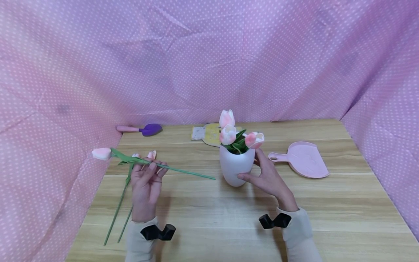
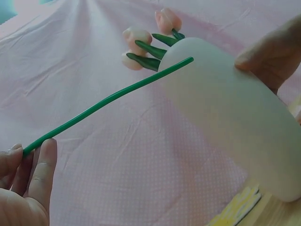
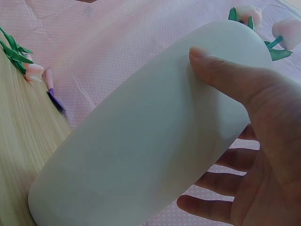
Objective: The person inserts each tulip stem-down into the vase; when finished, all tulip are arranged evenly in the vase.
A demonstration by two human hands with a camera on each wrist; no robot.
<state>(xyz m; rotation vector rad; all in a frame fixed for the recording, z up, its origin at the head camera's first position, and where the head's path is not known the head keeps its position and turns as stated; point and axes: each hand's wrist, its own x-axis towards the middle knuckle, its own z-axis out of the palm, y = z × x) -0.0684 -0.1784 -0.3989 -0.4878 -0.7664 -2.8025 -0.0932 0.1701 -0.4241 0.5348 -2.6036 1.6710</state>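
Note:
In the head view my left hand (image 1: 147,182) pinches the green stem of an artificial pink-and-white tulip (image 1: 102,153). Its bloom points left, and the bare stem end (image 2: 176,67) reaches right toward the vase; in the head view a gap separates them. My right hand (image 1: 270,178) holds a white vase (image 1: 234,163) by its right side, thumb in front and the other fingers partly hidden behind. Several tulips (image 1: 227,134) with dark green leaves stand in the vase. Two more tulips lie on the table by my left hand, their green stems (image 1: 116,211) pointing toward me.
A pink dustpan-shaped scoop (image 1: 307,160) lies right of the vase. A small purple trowel (image 1: 151,130) with a pink handle lies at the back left. Behind the vase is a flat yellow-and-white piece (image 1: 211,134). Pink dotted cloth (image 1: 209,72) surrounds the wooden table (image 1: 209,225).

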